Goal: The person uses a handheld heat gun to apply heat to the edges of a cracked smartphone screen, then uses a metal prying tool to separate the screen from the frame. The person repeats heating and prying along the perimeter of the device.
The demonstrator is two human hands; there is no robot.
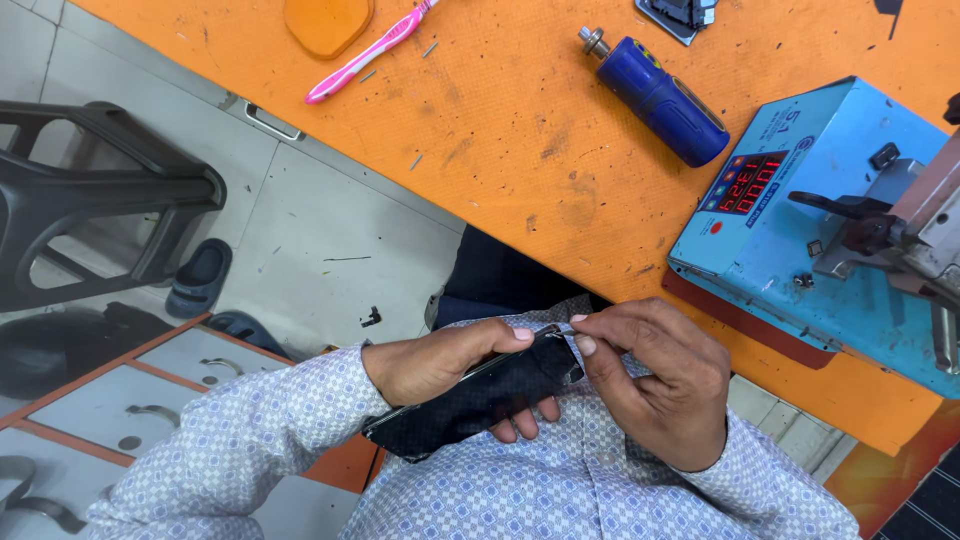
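My left hand (440, 362) grips a flat black phone screen panel (470, 400), held tilted over my lap below the orange table's edge. Its thumb lies along the panel's top edge. My right hand (655, 375) pinches the panel's upper right corner between thumb and forefinger, where a thin pale strip shows. Both sleeves are a blue and white patterned shirt.
The orange table (520, 130) bears a blue cylindrical power tool (665, 100), a pink toothbrush (365, 55), an orange pad (325, 22) and a blue machine (820, 240) with a red digit display. On the floor stand a black stool (90, 190), slippers (200, 278) and a drawer unit (130, 400).
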